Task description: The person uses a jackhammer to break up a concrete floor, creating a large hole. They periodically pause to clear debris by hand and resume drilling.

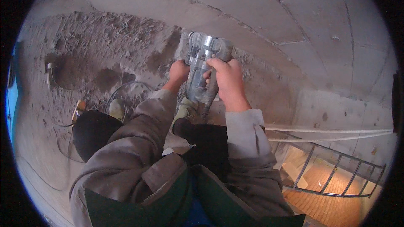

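A dusty grey demolition hammer (196,82) stands before me between my two hands, its front end up against broken concrete. My left hand (179,73) is closed at its left side, apparently around a side handle that the fingers hide. On the other side, my right hand (229,80) wraps around the tool's rear handle (214,83), thumb on top. The bit cannot be made out. Close below the tool is one of my shoes (186,109); the other shoe (116,109) rests on the dusty floor to the left.
Rubble (104,34) covers the ground at the upper left, along a jointed concrete surface (233,9). A thin cable (126,85) loops near my feet. White pipes or cords (328,130) run out to the right, above a black metal ladder or railing (333,175) and lit brickwork-like flooring (328,201).
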Action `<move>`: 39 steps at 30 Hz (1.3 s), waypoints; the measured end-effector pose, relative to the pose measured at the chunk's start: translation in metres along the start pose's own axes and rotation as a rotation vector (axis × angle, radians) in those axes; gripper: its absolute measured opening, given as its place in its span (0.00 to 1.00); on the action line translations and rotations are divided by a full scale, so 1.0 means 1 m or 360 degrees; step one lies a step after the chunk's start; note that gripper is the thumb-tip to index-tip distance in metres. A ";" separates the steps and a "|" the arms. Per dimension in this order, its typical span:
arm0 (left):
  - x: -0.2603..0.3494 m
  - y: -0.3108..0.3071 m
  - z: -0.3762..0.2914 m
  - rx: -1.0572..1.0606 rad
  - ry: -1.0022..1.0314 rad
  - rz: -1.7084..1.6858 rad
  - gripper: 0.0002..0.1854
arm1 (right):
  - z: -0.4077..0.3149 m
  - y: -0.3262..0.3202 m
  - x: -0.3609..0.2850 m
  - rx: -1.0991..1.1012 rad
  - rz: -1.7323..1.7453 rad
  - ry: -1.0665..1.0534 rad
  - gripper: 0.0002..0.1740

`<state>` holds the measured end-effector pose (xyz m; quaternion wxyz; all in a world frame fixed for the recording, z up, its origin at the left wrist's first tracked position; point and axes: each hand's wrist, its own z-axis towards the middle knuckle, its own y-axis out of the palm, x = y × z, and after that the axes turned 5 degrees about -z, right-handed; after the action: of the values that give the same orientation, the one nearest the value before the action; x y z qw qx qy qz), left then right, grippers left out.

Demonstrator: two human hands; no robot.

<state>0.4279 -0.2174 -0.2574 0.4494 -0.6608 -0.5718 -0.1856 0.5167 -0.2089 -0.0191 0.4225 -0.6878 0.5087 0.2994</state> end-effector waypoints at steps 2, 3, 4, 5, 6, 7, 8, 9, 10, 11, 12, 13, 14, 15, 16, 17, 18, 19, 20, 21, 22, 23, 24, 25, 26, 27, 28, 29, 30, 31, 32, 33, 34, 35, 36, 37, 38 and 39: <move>-0.002 0.004 0.001 -0.0006 0.0001 -0.0019 0.20 | -0.001 0.002 -0.005 0.0016 -0.0041 0.0013 0.09; -0.003 0.005 0.001 -0.0006 0.0000 -0.0027 0.20 | -0.001 0.003 -0.007 0.0036 -0.0096 0.0014 0.09; -0.003 0.007 0.002 0.0014 0.0029 -0.0013 0.20 | -0.002 0.005 -0.009 0.0042 -0.0156 0.0005 0.10; -0.003 0.008 0.003 0.0032 0.0062 0.0002 0.20 | -0.003 0.005 -0.011 0.0060 -0.0236 0.0025 0.10; -0.002 0.009 0.002 0.0078 0.0080 0.0031 0.19 | -0.005 0.006 -0.014 0.0062 -0.0281 -0.0038 0.11; -0.002 0.011 0.002 0.0055 0.0078 -0.0028 0.19 | -0.006 0.005 -0.016 0.0075 -0.0351 -0.0068 0.12; -0.001 0.011 -0.002 0.0049 0.0051 -0.0082 0.19 | -0.011 0.005 -0.018 0.0088 -0.0435 -0.0089 0.12; 0.000 0.010 -0.004 0.0047 0.0031 -0.0120 0.18 | -0.013 0.005 -0.020 0.0080 -0.0446 -0.0098 0.13; 0.001 0.008 -0.007 0.0016 0.0028 -0.0107 0.18 | -0.015 0.003 -0.022 0.0079 -0.0458 -0.0110 0.13; 0.001 0.005 -0.010 0.0022 0.0015 -0.0116 0.19 | -0.018 0.004 -0.023 0.0076 -0.0467 -0.0121 0.13; 0.002 0.003 -0.013 0.0041 -0.0028 -0.0119 0.20 | -0.019 0.004 -0.025 0.0093 -0.0398 -0.0082 0.12; 0.002 -0.001 -0.016 0.0053 -0.0015 -0.0148 0.21 | -0.021 0.004 -0.026 0.0109 -0.0334 -0.0051 0.12; 0.000 -0.006 -0.016 -0.0006 -0.0006 -0.0019 0.23 | -0.021 0.006 -0.026 0.0127 -0.0272 -0.0026 0.12; -0.003 -0.009 -0.018 -0.0035 -0.0051 0.0008 0.24 | -0.023 0.007 -0.025 0.0131 -0.0224 0.0014 0.11; -0.004 -0.011 -0.019 -0.0050 -0.0068 0.0017 0.25 | -0.025 0.009 -0.022 0.0132 -0.0178 0.0052 0.11; -0.006 -0.011 -0.018 0.0000 -0.0107 0.0036 0.25 | -0.023 0.011 -0.022 0.0151 -0.0142 0.0066 0.10; -0.008 -0.010 -0.018 0.0003 -0.0094 -0.0022 0.23 | -0.031 0.012 -0.015 0.0165 -0.0101 0.0037 0.10; -0.008 -0.005 -0.018 0.0022 -0.0134 -0.0070 0.21 | -0.034 0.010 -0.011 0.0181 -0.0166 0.0046 0.09; -0.013 0.001 -0.027 0.0025 -0.0190 -0.0096 0.19 | -0.043 0.008 -0.005 0.0169 -0.0211 0.0055 0.09; -0.014 0.001 -0.027 -0.0008 -0.0274 -0.0094 0.17 | -0.049 0.009 0.000 0.0175 -0.0236 0.0069 0.09; -0.016 0.003 -0.034 0.0002 -0.0035 0.0023 0.14 | -0.057 0.008 0.006 0.0126 -0.0199 0.0005 0.08; -0.016 0.006 -0.038 0.0053 0.0029 -0.0038 0.14 | -0.063 0.004 0.010 0.0127 -0.0125 -0.0052 0.07; -0.015 0.005 -0.042 0.0063 0.0011 -0.0061 0.14 | -0.070 0.004 0.016 0.0141 -0.0066 -0.0062 0.07; -0.014 0.003 -0.045 0.0091 -0.0006 -0.0077 0.14 | -0.074 0.003 0.020 0.0147 0.0002 -0.0066 0.07; -0.011 -0.002 -0.047 0.0061 0.0039 0.0011 0.14 | -0.078 0.000 0.024 0.0188 0.0019 -0.0047 0.08; -0.008 -0.007 -0.046 0.0042 0.0085 0.0101 0.14 | -0.080 0.000 0.027 0.0209 0.0076 -0.0032 0.10; -0.005 -0.013 -0.046 0.0051 0.0166 0.0178 0.14 | -0.081 -0.001 0.031 0.0230 0.0133 -0.0019 0.11; -0.003 -0.019 -0.045 -0.0004 0.0172 0.0236 0.14 | -0.082 0.000 0.036 0.0248 0.0184 -0.0011 0.13; -0.002 -0.025 -0.043 -0.0024 0.0205 0.0284 0.14 | -0.082 0.000 0.041 0.0307 0.0353 -0.0016 0.13; -0.002 -0.031 -0.041 -0.0036 0.0236 0.0339 0.15 | -0.084 0.002 0.048 0.0358 0.0530 -0.0019 0.12; -0.002 -0.036 -0.037 -0.0080 0.0177 0.0456 0.15 | -0.086 0.005 0.055 0.0407 0.0712 -0.0020 0.12; -0.005 -0.040 -0.035 -0.0111 0.0209 0.0516 0.15 | -0.089 0.007 0.063 0.0427 0.0778 0.0049 0.14; -0.007 -0.045 -0.031 -0.0148 0.0240 0.0572 0.16 | -0.092 0.009 0.072 0.0451 0.0840 0.0120 0.16; -0.011 -0.047 -0.029 -0.0223 0.0259 0.0634 0.16 | -0.095 0.010 0.081 0.0480 0.0898 0.0193 0.18; -0.014 -0.049 -0.026 -0.0230 0.0275 0.0634 0.16 | -0.095 0.015 0.090 0.0521 0.0992 0.0184 0.23; -0.018 -0.051 -0.023 -0.0269 0.0275 0.0642 0.16 | -0.097 0.017 0.097 0.0499 0.1031 0.0149 0.24; -0.021 -0.051 -0.023 -0.0264 0.0269 0.0654 0.16 | -0.098 0.020 0.103 0.0494 0.1080 0.0150 0.25; -0.023 -0.050 -0.024 -0.0282 0.0255 0.0648 0.16 | -0.100 0.022 0.108 0.0501 0.1133 0.0174 0.27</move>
<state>0.3815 -0.2530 -0.2429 0.4619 -0.7825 -0.3706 -0.1923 0.5268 -0.3481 -0.0700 0.3648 -0.4100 0.7770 0.3086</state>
